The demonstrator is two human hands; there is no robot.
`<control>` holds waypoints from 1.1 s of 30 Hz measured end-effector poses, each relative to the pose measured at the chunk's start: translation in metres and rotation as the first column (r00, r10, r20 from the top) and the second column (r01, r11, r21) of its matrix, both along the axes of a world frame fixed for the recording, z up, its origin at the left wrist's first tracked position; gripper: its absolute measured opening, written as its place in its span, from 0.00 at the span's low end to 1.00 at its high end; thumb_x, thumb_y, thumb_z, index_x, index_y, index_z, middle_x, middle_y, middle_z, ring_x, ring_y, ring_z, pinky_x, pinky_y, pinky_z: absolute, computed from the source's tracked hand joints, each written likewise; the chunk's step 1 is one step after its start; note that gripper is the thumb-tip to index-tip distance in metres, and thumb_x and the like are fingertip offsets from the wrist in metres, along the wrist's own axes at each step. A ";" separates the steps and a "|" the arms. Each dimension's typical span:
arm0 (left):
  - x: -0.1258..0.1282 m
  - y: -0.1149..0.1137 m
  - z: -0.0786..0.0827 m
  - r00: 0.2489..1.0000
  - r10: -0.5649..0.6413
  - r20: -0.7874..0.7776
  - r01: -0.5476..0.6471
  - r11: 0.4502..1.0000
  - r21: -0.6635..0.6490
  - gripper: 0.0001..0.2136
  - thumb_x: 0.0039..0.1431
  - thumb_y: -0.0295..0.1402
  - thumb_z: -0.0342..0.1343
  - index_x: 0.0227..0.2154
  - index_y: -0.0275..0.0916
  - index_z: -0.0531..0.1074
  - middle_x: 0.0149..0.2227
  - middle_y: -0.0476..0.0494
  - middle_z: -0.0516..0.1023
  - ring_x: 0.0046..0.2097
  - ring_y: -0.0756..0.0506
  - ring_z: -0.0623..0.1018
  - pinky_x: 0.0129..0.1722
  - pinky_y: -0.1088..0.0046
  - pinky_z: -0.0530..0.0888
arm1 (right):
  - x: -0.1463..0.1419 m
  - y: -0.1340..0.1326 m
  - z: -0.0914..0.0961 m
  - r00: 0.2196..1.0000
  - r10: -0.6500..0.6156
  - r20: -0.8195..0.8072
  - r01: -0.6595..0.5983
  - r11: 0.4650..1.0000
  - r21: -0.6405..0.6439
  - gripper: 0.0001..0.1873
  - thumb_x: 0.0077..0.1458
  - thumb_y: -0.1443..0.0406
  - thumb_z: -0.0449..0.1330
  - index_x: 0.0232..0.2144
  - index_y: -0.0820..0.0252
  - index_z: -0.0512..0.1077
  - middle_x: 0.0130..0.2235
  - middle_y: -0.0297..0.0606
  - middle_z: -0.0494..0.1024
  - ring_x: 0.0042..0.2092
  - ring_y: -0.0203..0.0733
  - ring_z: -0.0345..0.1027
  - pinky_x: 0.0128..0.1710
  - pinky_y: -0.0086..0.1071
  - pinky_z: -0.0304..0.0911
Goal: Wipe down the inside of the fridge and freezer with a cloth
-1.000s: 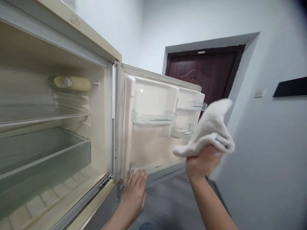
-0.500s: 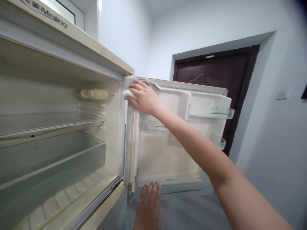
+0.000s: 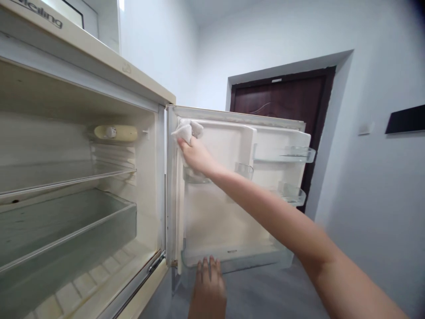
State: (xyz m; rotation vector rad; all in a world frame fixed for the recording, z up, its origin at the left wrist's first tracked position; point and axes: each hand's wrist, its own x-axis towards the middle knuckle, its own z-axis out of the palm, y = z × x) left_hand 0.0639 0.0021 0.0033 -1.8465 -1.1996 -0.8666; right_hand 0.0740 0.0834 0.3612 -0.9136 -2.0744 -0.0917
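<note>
A white cloth [image 3: 187, 131] is bunched in my right hand [image 3: 194, 153], whose fingers are mostly hidden behind it. That hand is at the upper hinge-side corner of the open fridge door's inner panel [image 3: 212, 217], beside the pale door gasket [image 3: 171, 186]. Lower down, my left hand [image 3: 208, 279] points upward with its fingers stretched out, in front of the door's clear bottom rack [image 3: 252, 263]. It holds nothing I can see. Whether its fingertips press on the rack I cannot tell.
Inside the fridge on the left are a glass shelf [image 3: 66, 177], a clear drawer [image 3: 99, 228] and a yellowish dial housing [image 3: 124, 133]. Clear door racks [image 3: 294, 154] jut out at the right. A dark red door [image 3: 282, 99] stands behind.
My right hand has turned, and more of the cloth shows above its fingers at the door's top corner. My left hand stays by the bottom rack. The view has swung slightly right.
</note>
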 end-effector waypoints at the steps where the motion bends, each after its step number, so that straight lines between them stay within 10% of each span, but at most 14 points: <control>1: 0.001 -0.001 0.002 1.000 0.007 0.009 -0.007 1.000 -0.013 0.16 0.52 0.36 0.59 0.41 0.34 0.79 0.40 0.38 0.84 0.43 0.40 0.81 0.43 0.63 0.80 | 0.007 -0.003 0.003 1.000 0.012 -0.003 -0.012 0.997 -0.081 0.29 0.66 0.55 0.37 0.56 0.66 0.65 0.47 0.51 0.75 0.49 0.53 0.70 0.50 0.48 0.65; 4: 0.005 -0.006 0.007 0.998 0.031 0.048 -0.030 0.999 -0.038 0.14 0.51 0.33 0.60 0.40 0.35 0.79 0.41 0.40 0.84 0.44 0.40 0.81 0.44 0.63 0.81 | 0.034 -0.016 0.017 0.988 -0.031 -0.150 0.002 0.983 -0.186 0.28 0.67 0.56 0.36 0.53 0.66 0.67 0.44 0.50 0.77 0.45 0.51 0.72 0.45 0.45 0.68; 8: 0.007 -0.005 0.008 0.998 0.024 0.057 -0.024 1.000 0.000 0.12 0.52 0.32 0.58 0.38 0.33 0.79 0.40 0.39 0.85 0.43 0.40 0.82 0.42 0.63 0.82 | 0.057 -0.031 0.021 0.904 -0.077 -0.421 0.195 0.949 0.246 0.29 0.67 0.58 0.31 0.62 0.68 0.53 0.57 0.52 0.68 0.56 0.46 0.65 0.54 0.39 0.63; 12: 0.003 0.000 0.005 0.998 -0.045 0.043 0.042 0.997 0.058 0.14 0.52 0.33 0.56 0.39 0.32 0.79 0.41 0.37 0.84 0.43 0.40 0.81 0.41 0.64 0.81 | 0.054 -0.023 0.015 0.962 -0.271 0.035 0.181 0.725 0.664 0.30 0.64 0.68 0.37 0.67 0.66 0.44 0.69 0.42 0.48 0.69 0.40 0.40 0.63 0.39 0.50; 15: -0.002 0.003 0.003 0.994 -0.092 0.059 0.090 0.995 0.033 0.15 0.51 0.31 0.57 0.42 0.33 0.77 0.42 0.41 0.84 0.44 0.42 0.80 0.44 0.66 0.79 | 0.055 -0.005 0.020 0.858 -0.389 0.335 0.025 0.683 0.730 0.33 0.60 0.72 0.41 0.67 0.64 0.46 0.70 0.38 0.44 0.70 0.39 0.33 0.66 0.38 0.45; 27: -0.012 0.019 0.004 0.937 -0.300 0.181 0.299 0.954 0.030 0.17 0.49 0.22 0.51 0.43 0.37 0.72 0.33 0.45 0.76 0.35 0.45 0.74 0.35 0.67 0.73 | 0.108 0.043 0.023 0.611 -0.294 0.735 -0.275 0.792 0.545 0.30 0.60 0.73 0.44 0.64 0.58 0.57 0.62 0.39 0.66 0.61 0.45 0.60 0.62 0.43 0.51; 33: -0.010 0.024 -0.006 0.939 -0.308 0.149 0.279 0.941 0.189 0.17 0.48 0.24 0.48 0.42 0.36 0.72 0.33 0.45 0.75 0.37 0.45 0.73 0.41 0.65 0.73 | 0.095 0.031 0.025 0.772 -0.234 0.592 -0.137 0.847 0.513 0.32 0.55 0.75 0.48 0.62 0.63 0.60 0.60 0.44 0.68 0.60 0.47 0.60 0.60 0.44 0.52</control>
